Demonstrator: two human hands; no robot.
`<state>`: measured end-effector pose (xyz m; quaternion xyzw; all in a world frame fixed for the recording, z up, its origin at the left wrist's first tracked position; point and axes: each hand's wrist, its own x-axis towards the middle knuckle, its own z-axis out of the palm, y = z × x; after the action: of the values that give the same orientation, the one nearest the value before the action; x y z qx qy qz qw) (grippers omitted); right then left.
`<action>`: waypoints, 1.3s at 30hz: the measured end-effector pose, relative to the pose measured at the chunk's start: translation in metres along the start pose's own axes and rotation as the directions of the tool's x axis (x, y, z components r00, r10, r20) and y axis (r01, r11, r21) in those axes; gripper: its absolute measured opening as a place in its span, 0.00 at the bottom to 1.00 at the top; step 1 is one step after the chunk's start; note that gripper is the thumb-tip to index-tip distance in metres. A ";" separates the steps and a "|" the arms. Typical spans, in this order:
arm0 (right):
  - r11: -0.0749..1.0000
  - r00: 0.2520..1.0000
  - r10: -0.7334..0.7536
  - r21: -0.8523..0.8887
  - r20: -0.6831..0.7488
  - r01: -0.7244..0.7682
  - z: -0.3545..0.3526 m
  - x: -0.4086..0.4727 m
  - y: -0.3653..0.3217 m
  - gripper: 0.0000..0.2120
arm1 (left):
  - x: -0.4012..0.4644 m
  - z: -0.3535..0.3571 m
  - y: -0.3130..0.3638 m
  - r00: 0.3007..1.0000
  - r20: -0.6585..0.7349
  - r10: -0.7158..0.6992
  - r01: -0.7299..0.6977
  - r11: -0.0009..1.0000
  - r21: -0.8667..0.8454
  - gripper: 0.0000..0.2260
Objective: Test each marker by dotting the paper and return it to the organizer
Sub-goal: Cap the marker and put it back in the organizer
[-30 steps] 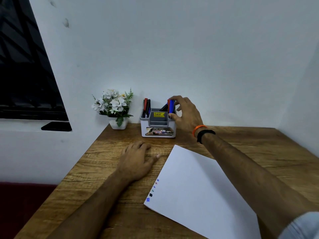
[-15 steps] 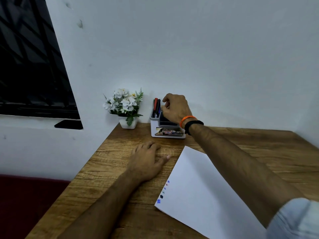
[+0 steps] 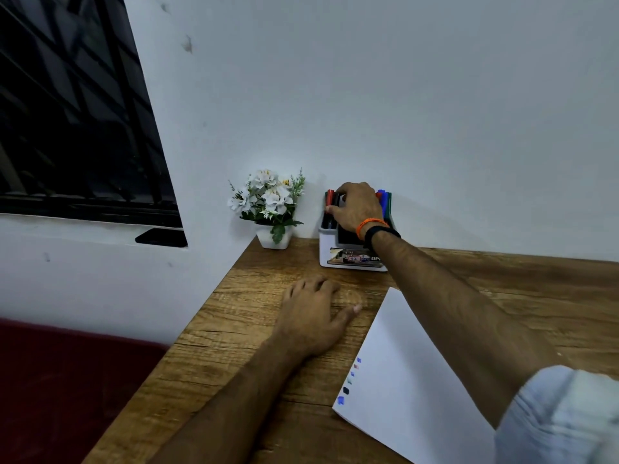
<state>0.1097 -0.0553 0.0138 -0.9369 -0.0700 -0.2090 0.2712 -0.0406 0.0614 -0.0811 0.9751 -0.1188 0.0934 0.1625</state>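
A white and grey organizer (image 3: 348,264) stands at the back of the wooden table against the wall. Its left compartment holds a red marker (image 3: 330,195) and a dark marker (image 3: 339,199); blue and green markers (image 3: 385,199) stand in its right compartment. My right hand (image 3: 356,209) is over the left compartment, fingers and thumb closed around the dark marker beside the red one. My left hand (image 3: 311,313) rests palm down on the table, holding nothing. A white paper (image 3: 418,380) lies to its right, with several coloured dots (image 3: 350,380) along its left edge.
A small white pot of white flowers (image 3: 271,209) stands left of the organizer at the table's back corner. A dark flat object (image 3: 160,237) lies on the window sill to the left. The table's left edge (image 3: 187,329) drops to a dark red seat.
My right hand left the blue marker in the right compartment and moved across to the left compartment, closing on a dark marker there. The left hand stayed put; the view shifted left.
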 end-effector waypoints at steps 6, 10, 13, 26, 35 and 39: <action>0.976 0.997 0.058 0.212 -0.055 -0.046 -0.008 -0.009 -0.001 0.22 | 0.000 0.000 0.000 1.000 -0.008 0.008 -0.008 1.000 0.005 0.29; 0.865 0.987 0.124 0.499 -0.101 -0.057 -0.025 -0.016 -0.011 0.23 | 0.001 0.002 -0.001 1.000 -0.009 0.010 -0.010 1.000 -0.005 0.29; 0.794 0.976 0.116 0.608 -0.184 0.020 -0.048 -0.016 -0.023 0.17 | 0.000 0.002 -0.002 1.000 -0.024 0.019 -0.020 1.000 -0.012 0.28; 0.392 0.990 0.029 0.909 0.140 -0.140 -0.117 -0.126 -0.019 0.07 | -0.001 0.000 -0.002 0.999 0.009 0.031 -0.031 0.999 -0.026 0.31; 0.658 0.965 0.011 0.724 0.263 -0.205 -0.094 -0.179 0.032 0.11 | -0.012 -0.026 0.013 0.982 -0.185 0.026 -0.112 0.876 -0.469 0.24; 0.735 0.944 -0.013 0.643 0.331 -0.215 -0.088 -0.180 0.041 0.16 | -0.017 -0.038 0.025 0.932 -0.327 0.156 -0.320 0.780 -0.538 0.26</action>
<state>-0.0742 -0.1401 -0.0162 -0.7995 -0.1311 -0.0031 0.5862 -0.0693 0.0547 -0.0422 0.8331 -0.2422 0.2017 0.4545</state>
